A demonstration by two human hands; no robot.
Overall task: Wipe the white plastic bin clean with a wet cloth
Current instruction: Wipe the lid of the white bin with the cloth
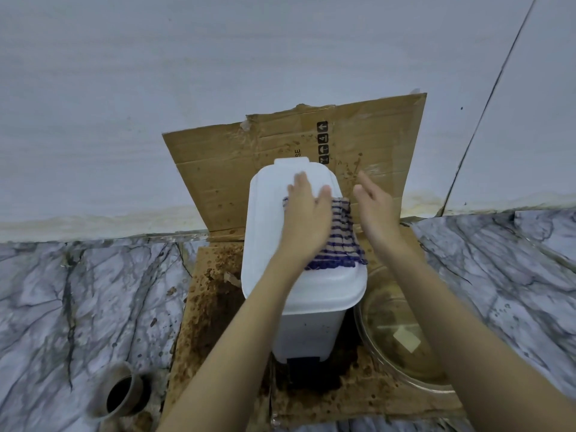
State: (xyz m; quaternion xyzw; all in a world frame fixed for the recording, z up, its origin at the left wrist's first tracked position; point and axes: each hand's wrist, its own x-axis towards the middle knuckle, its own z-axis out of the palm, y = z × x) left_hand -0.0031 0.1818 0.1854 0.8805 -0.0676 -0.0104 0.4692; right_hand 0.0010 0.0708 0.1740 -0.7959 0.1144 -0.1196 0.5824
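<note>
Nearest me, at the left, a small brown clay cup (124,392) stands on the grey veined marble floor (78,291), and at the right a clear glass bowl (402,332) of murky brownish water sits just beside the bin. Both rest by a flattened, mud-stained brown cardboard sheet (215,307) that runs under the bin and folds up against the pale wall (187,73) beyond.

The white plastic pedal bin (307,322) stands upright in the middle of that cardboard, lid shut, its dark pedal facing me. I judge it light and hollow, likely to skid or tip on the wet cardboard if I push sideways, so pressing straight down through the lid seems safest. The lid looks smooth and slippery when wet; its overhanging rim is the natural place to steady it.

My left hand (307,219) lies flat on the blue-and-tan striped wet cloth (343,241), fingers (300,185) together and stretched past its far edge onto the lid, pinning the limp cloth rather than gripping it. The cloth drapes off the lid's right side.

My right hand (375,207) hovers open just right of the lid, fingers loosely spread, holding nothing.
</note>
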